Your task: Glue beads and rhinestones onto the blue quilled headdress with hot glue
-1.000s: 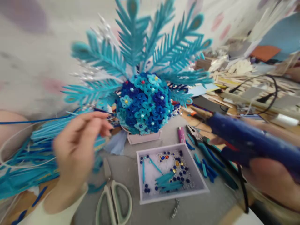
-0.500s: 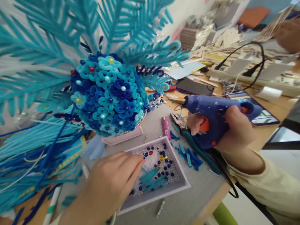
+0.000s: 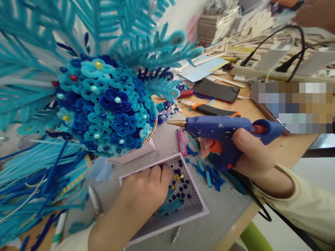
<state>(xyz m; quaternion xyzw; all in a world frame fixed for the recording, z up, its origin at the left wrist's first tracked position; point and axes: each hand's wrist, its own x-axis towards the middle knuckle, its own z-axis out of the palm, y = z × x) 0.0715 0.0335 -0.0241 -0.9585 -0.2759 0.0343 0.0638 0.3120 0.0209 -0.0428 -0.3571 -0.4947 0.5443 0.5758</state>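
Note:
My right hand (image 3: 251, 157) grips a blue hot glue gun (image 3: 220, 127), its fingers around the orange trigger and its metal nozzle pointing left. My left hand (image 3: 146, 188) reaches into a shallow white box (image 3: 200, 191), fingers bent down and drawn together at the far side. Whatever is between the fingertips is hidden. In the box lie dark blue beads (image 3: 181, 190), tiny pearls, yellow gems and light-blue pipe-cleaner pieces (image 3: 171, 208). Behind the box stands a headpiece (image 3: 110, 108) covered in blue looped flowers with pearl centres, with turquoise feather-like fronds (image 3: 162, 52) rising from it.
Pipe cleaners (image 3: 34, 167) heap at the left. A pink lighter (image 3: 181, 142), blue clippings (image 3: 216, 179) and an orange-black cutter (image 3: 214, 109) lie around the nozzle. A dark phone (image 3: 217, 91), power strip (image 3: 240, 68) and wooden sticks fill the back. Another person's hand (image 3: 315, 15) shows top right.
My left hand has moved deeper into the box, covering the red and blue gems. The glue gun has shifted left and slightly down in view. The view itself has moved; the headpiece appears further left.

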